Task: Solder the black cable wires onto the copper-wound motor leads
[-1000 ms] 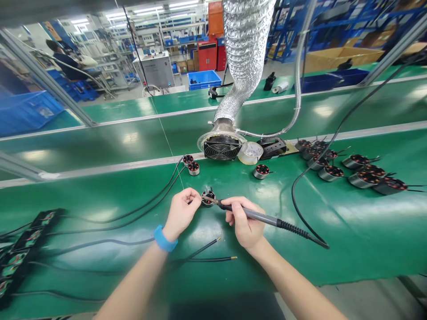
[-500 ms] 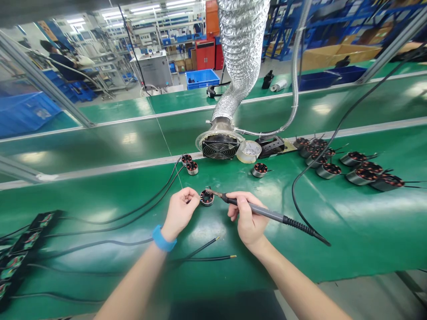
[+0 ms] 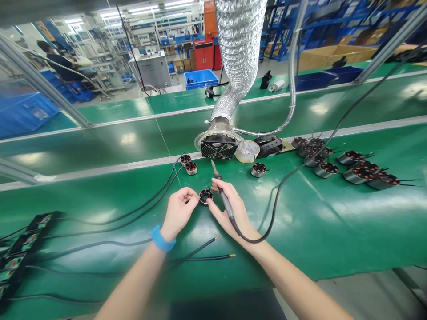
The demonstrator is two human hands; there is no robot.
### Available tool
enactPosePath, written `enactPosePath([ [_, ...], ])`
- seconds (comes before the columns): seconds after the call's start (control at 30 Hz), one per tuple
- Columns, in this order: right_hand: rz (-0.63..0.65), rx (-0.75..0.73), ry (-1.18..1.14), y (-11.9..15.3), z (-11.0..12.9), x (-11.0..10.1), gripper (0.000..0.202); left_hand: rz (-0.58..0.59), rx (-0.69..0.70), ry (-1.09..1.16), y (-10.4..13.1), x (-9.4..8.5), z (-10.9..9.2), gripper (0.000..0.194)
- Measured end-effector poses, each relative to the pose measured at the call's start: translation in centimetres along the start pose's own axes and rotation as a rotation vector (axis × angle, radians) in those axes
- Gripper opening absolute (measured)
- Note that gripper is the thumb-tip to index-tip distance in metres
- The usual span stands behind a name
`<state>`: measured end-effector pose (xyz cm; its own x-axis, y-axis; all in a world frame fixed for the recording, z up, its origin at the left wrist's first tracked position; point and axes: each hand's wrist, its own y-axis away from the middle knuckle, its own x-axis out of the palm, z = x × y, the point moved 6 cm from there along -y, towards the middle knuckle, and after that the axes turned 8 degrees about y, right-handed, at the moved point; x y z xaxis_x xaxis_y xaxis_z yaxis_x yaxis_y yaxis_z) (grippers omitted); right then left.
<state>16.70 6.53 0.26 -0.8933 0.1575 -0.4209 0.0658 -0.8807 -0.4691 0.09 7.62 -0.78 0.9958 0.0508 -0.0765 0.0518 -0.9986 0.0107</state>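
A small round motor stator [image 3: 206, 197] with dark windings lies on the green bench between my hands. My left hand [image 3: 182, 205], a blue band at its wrist, is pinched at the stator's left edge on a thin solder wire [image 3: 163, 138], which runs down from above. In my right hand [image 3: 231, 209] is a soldering iron [image 3: 227, 202], its tip pointing away from me towards the fume fan [image 3: 218, 150] and apart from the stator. The right thumb reaches to the stator's right side and appears to touch it.
Two stators [image 3: 191, 167] with black cables stand behind my left hand. Another stator [image 3: 258, 169] and a round tin [image 3: 247, 151] are to the right, with several more stators [image 3: 356, 174] beyond. Loose cable ends [image 3: 213, 258] lie in front; a black circuit-board strip [image 3: 28, 242] sits left.
My right hand has moved left to the stator. The soldering iron has swung off the stator, its tip now pointing away from me. My left hand stays nearly still.
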Motion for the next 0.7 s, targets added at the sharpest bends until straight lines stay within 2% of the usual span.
enactPosePath([
  [0.1, 0.067, -0.022, -0.009, 0.1, -0.9, 1.2, 0.064, 0.015, 0.004, 0.007, 0.2, -0.1, -0.2, 0.014],
  [0.27, 0.109, -0.008, -0.029, 0.2, -1.3, 2.4, 0.063, 0.086, 0.035, 0.008, 0.3, 0.1, -0.5, 0.021],
  [0.4, 0.132, -0.021, -0.034, 0.2, -0.7, 3.2, 0.064, 0.081, 0.076, -0.004, 0.2, -0.1, -0.5, 0.021],
  [0.53, 0.076, -0.051, -0.060, -0.4, 0.2, 2.5, 0.067, 0.090, 0.073, 0.001, 0.2, -0.3, -0.3, 0.021],
  [0.7, 0.032, -0.123, -0.123, -1.2, 1.0, 1.7, 0.051, 0.108, 0.090, -0.027, 0.2, -0.4, -0.4, 0.020],
])
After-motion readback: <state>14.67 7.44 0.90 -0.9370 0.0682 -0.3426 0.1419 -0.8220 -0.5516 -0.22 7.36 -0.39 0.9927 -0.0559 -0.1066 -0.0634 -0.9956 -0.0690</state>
